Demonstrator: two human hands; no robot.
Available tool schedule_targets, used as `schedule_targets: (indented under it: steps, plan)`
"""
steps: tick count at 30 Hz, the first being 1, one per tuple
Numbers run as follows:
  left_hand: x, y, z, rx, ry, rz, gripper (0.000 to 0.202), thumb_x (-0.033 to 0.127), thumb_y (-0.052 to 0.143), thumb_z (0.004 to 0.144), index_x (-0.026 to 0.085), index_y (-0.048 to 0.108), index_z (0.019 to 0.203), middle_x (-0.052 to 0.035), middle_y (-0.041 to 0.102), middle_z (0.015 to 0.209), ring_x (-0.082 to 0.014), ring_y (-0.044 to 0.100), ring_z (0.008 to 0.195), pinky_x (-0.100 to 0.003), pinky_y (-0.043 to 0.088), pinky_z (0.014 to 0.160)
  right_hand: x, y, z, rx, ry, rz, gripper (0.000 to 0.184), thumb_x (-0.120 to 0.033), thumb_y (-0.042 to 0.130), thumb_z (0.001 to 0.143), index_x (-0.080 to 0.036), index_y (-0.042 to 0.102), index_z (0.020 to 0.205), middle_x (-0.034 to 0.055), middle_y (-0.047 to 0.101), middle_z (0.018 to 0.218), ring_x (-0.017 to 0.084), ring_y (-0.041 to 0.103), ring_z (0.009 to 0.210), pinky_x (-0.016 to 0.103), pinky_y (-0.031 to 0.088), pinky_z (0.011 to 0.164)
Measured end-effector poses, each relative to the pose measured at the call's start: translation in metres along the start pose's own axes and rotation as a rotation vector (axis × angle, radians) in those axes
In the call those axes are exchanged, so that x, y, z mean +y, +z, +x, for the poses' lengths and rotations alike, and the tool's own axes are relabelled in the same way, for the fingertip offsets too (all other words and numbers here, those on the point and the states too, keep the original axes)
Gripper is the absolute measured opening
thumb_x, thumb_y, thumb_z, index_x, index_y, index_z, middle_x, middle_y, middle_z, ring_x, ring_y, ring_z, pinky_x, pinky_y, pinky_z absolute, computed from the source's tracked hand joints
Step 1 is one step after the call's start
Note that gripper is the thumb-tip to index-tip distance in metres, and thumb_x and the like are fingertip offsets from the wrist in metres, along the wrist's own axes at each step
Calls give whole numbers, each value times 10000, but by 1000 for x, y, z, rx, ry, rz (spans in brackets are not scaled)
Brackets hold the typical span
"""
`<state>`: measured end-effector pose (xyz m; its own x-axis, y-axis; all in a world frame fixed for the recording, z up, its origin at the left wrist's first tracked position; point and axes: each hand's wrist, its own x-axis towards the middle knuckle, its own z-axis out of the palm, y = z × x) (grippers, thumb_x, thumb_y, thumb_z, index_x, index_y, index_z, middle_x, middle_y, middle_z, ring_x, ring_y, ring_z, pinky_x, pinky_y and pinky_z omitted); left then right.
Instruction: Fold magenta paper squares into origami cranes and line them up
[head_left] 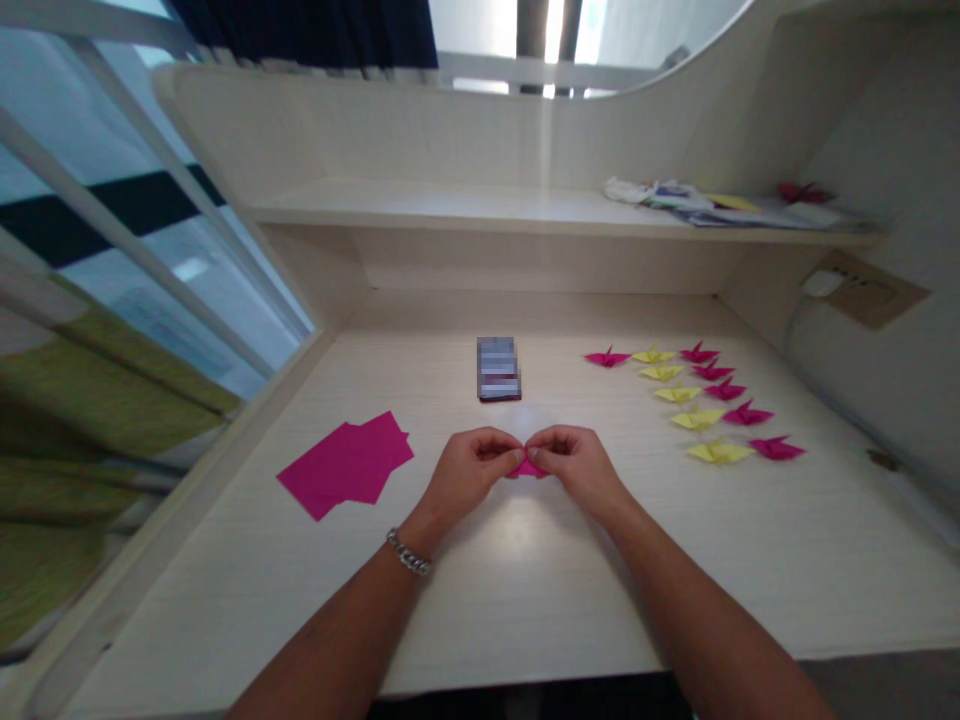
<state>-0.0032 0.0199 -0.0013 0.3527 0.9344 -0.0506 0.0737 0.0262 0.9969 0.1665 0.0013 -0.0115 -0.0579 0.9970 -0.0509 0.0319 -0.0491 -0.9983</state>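
Near the middle of the desk, my left hand (476, 465) and my right hand (574, 462) meet over a small piece of folded pink paper (531, 468). Each hand pinches it between thumb and fingers, and most of the paper is hidden behind them. Left of my hands lie several flat pink paper sheets (349, 463), overlapping each other. A phone (498, 368) lies just beyond my hands, its screen blurred. On the right, folded yellow cranes (697, 418) and pink cranes (748, 414) stand in two rows, with one more pink crane (607, 358) to their left.
Above the desk runs a shelf (465, 215) carrying papers (750, 208) and a dark red folded piece (805, 192). A charger (823, 284) sits in the wall socket at right, its cable hanging along the wall. Metal bars (150, 230) border the left side.
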Motion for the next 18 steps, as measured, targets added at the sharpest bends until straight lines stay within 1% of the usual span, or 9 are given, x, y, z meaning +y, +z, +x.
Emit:
schedule_targets:
  steps: [5,10,14,18]
  plan:
    - [-3,1,1,3,19,1,94,200,676,712,125,666,767,-37,677,674,-128,625,601,-244,514,600,3,3,0,6,-48,-28,135,-228,684,672,-155,661,784,26,657,696,137,590,616,266,463,592]
    - [-5,4,2,61,38,-72,152,205,726,657,121,632,742,-21,656,650,-120,615,581,-238,506,574,3,5,-1,25,-81,40,163,-215,702,655,-182,586,764,-5,617,669,124,559,587,242,437,555]
    - [-4,2,2,87,-7,-125,221,187,772,603,116,627,754,-17,660,644,-116,613,565,-225,500,553,1,1,-1,-13,-68,68,168,-210,690,667,-182,588,798,-9,617,677,121,554,598,242,424,569]
    - [-5,-2,2,68,-63,-144,200,166,742,644,108,650,812,-32,685,657,-114,621,565,-221,508,562,4,-2,1,-44,-67,-2,156,-222,638,725,-173,629,872,-2,627,688,126,555,612,253,424,588]
